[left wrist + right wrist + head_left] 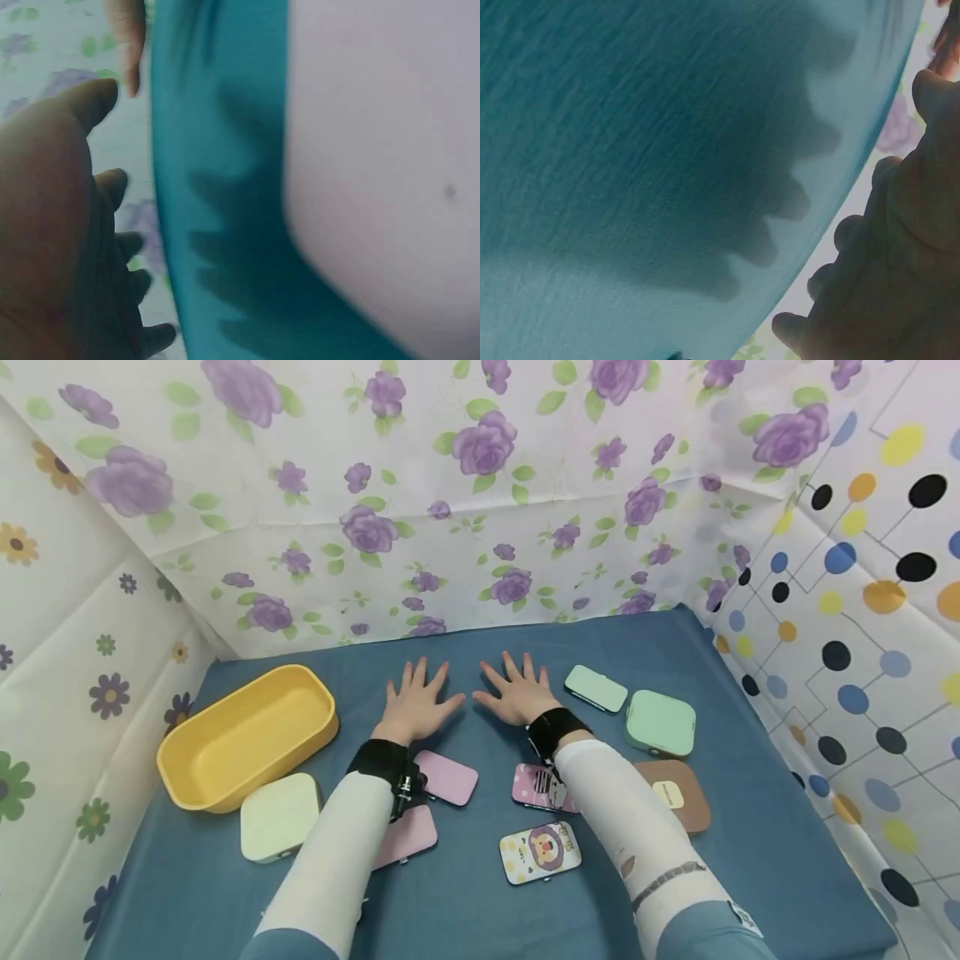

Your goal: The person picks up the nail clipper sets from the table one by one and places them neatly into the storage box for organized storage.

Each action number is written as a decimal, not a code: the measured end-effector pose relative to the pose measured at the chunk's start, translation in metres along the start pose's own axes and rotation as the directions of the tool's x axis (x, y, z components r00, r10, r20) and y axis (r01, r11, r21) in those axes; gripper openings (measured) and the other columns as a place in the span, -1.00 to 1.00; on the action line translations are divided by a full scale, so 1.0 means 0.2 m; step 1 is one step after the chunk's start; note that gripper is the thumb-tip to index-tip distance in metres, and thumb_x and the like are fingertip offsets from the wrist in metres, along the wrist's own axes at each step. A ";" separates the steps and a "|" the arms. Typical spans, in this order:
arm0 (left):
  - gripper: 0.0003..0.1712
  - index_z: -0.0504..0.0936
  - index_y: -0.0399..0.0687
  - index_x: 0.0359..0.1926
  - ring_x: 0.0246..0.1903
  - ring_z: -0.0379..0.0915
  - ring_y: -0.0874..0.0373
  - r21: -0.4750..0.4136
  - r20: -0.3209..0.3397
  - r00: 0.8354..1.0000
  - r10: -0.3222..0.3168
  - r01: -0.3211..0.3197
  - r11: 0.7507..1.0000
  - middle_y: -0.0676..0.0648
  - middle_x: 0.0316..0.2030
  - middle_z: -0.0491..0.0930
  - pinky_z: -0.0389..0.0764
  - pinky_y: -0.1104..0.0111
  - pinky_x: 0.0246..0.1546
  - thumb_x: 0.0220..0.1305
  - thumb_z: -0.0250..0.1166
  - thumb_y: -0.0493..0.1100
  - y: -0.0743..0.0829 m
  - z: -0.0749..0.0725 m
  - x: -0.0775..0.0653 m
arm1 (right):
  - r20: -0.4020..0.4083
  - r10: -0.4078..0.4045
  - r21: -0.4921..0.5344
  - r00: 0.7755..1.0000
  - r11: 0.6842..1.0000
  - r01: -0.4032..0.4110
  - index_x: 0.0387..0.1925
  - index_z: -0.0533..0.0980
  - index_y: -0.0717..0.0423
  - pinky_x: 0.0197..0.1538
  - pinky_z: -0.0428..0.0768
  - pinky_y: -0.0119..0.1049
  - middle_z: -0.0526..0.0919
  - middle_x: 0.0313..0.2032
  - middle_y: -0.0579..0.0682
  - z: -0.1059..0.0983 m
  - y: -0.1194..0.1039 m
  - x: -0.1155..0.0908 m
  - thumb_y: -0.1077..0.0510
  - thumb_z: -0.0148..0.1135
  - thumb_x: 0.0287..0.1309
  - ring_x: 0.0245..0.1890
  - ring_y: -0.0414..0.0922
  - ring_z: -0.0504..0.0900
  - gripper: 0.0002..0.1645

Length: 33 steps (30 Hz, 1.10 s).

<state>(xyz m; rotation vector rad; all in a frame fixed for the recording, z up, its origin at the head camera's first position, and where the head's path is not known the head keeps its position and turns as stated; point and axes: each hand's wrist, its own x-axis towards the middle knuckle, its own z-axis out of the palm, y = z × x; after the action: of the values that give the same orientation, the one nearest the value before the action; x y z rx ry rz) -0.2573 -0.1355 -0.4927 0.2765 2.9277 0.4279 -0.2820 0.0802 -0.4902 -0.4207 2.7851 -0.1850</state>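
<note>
Both hands are held palm down over the blue cloth, fingers spread and nothing in them. In the head view my left hand (417, 703) is beyond a pink tin case (447, 777); a second pink case (411, 837) is partly covered by the left forearm. My right hand (519, 692) is left of a small mint case (596, 687). Below the right wrist lies a pink patterned case (542, 787), with a lion-print case (541, 852) nearer. The left wrist view shows the left palm (45, 225) above its shadow; the right wrist view shows the right palm (900, 240) likewise.
A yellow basin (251, 735) stands at the left, with a pale green square case (280, 817) by it. On the right are a mint square case (660, 723) and a brown case (681, 795), partly behind the right forearm. Patterned curtains (450, 510) enclose the table (480, 910).
</note>
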 end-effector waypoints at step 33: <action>-0.35 0.25 -0.20 0.48 0.20 0.31 -0.40 -0.371 -0.411 0.869 -0.277 0.118 0.921 -0.39 0.38 0.24 0.39 -0.26 0.04 0.55 -0.08 0.08 -0.78 -0.48 -0.83 | -0.015 -0.203 0.297 0.979 0.934 0.198 0.53 0.16 -0.12 0.43 0.05 0.14 0.04 0.53 0.16 -0.11 0.29 -0.23 -0.37 -0.22 0.46 0.52 0.11 -0.01 -0.22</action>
<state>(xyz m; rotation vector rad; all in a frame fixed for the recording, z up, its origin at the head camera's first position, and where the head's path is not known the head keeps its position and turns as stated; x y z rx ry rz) -0.1393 -0.3417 -0.4258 -0.2094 3.1969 1.0749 -0.2638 0.1516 -0.4663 -0.6241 2.6342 -0.6355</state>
